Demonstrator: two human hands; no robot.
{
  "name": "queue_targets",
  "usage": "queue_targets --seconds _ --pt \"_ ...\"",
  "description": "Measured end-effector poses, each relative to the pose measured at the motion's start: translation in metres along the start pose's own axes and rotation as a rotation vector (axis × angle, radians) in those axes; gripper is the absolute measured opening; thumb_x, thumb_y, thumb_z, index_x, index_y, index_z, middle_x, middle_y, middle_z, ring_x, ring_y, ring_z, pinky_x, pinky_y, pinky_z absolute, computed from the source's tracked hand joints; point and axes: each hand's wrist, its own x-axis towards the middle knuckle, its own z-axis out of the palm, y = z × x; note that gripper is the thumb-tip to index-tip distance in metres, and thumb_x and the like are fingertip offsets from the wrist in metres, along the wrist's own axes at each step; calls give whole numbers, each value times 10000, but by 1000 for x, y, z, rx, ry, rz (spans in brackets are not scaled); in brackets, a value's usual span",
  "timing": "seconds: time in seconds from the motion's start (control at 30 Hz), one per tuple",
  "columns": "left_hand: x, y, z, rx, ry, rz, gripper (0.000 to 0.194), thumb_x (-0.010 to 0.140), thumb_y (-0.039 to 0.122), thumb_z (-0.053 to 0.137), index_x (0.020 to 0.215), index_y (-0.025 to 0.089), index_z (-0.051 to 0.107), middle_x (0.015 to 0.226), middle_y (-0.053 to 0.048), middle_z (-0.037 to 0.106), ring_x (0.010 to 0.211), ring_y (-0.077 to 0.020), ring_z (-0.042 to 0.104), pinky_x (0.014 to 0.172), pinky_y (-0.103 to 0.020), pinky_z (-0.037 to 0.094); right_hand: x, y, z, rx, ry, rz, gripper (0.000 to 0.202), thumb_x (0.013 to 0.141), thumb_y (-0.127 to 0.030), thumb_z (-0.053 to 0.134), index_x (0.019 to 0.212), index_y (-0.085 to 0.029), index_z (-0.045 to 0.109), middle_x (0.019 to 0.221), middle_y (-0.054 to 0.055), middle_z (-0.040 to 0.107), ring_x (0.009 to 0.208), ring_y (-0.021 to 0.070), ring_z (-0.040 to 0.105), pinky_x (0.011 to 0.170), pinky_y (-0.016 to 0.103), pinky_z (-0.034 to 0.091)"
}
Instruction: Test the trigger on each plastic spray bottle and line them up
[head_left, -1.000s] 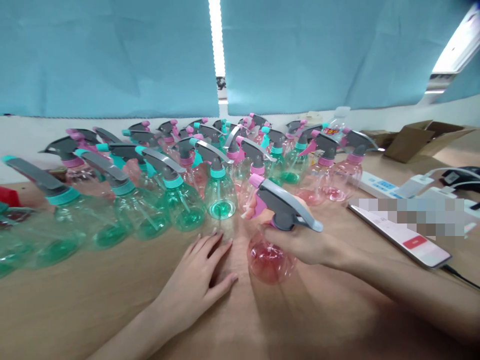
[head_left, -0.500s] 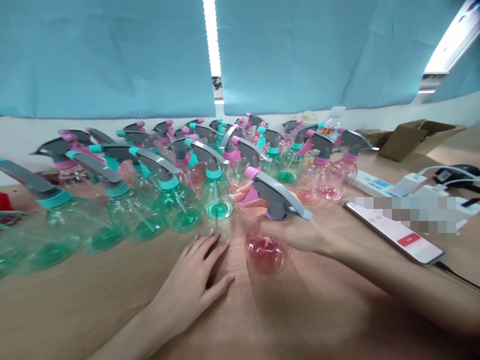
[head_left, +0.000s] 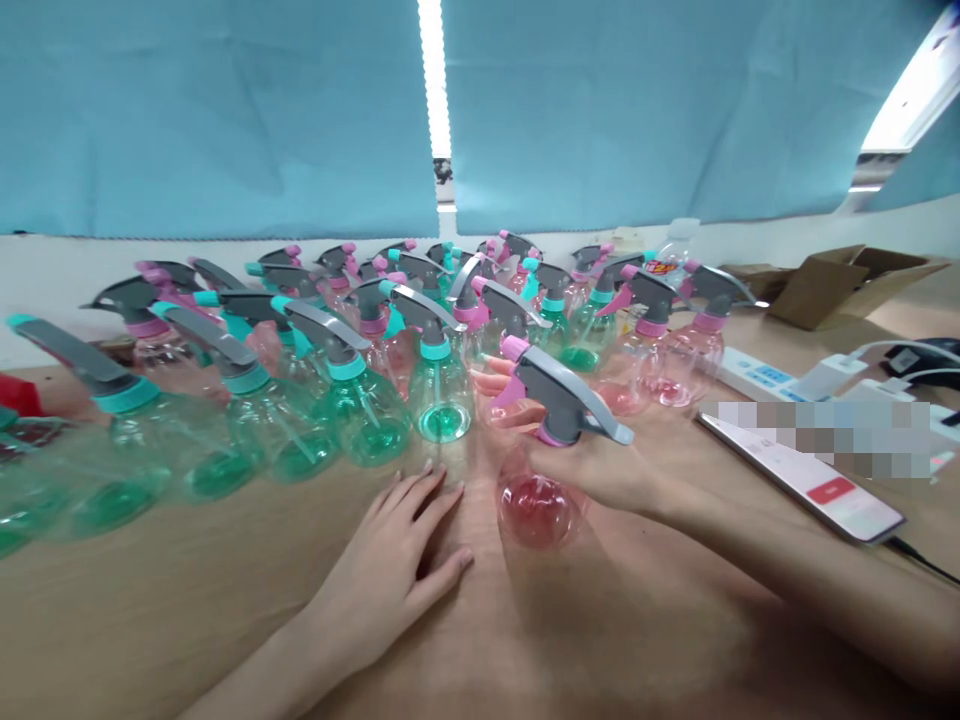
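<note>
A pink spray bottle [head_left: 538,510] with a grey and pink trigger head stands at the middle front of the table. My right hand [head_left: 577,470] reaches around its neck from the right, the thumb side nearer me, and the fingers show behind the pink trigger. My left hand [head_left: 409,545] lies flat on the tabletop left of this bottle, fingers spread, holding nothing. Just beyond its fingertips stands a green spray bottle [head_left: 441,395] with a turquoise collar. Another green spray bottle [head_left: 371,415] is beside that one.
Several more green and pink spray bottles crowd the table [head_left: 247,600] at left and behind. To the right lie a phone [head_left: 795,480] with a cable and a white power strip [head_left: 761,375] with plugs. An open cardboard box [head_left: 847,285] sits at the back right.
The whole view has shifted slightly, so everything appears a little further right. My right hand remains at the pink spray bottle, and my left hand stays flat on the table.
</note>
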Motion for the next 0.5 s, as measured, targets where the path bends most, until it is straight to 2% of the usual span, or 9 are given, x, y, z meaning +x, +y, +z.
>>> queue_targets --seconds 0.1,0.23,0.5 --pt "0 0 0 -2 -1 0 503 950 493 471 1351 191 496 1420 -136 477 1306 -322 414 1044 -545 354 -1 2 1 -45 22 3 189 720 -122 526 866 -227 585 1086 53 681 881 186 693 715 312 579" --pt "1 0 -1 -4 -11 -2 501 948 491 472 1348 190 500 1414 -138 483 1304 -322 416 1040 -546 359 -5 10 2 -82 81 -54 261 744 -141 533 982 -237 577 983 22 684 766 149 677 707 307 576" --pt "0 1 -1 1 -14 -2 505 958 484 458 1358 179 493 1423 -149 470 1307 -337 412 1029 -569 365 -3 10 1 -77 69 -79 113 731 -133 537 790 -227 555 905 19 655 804 155 668 733 299 570"
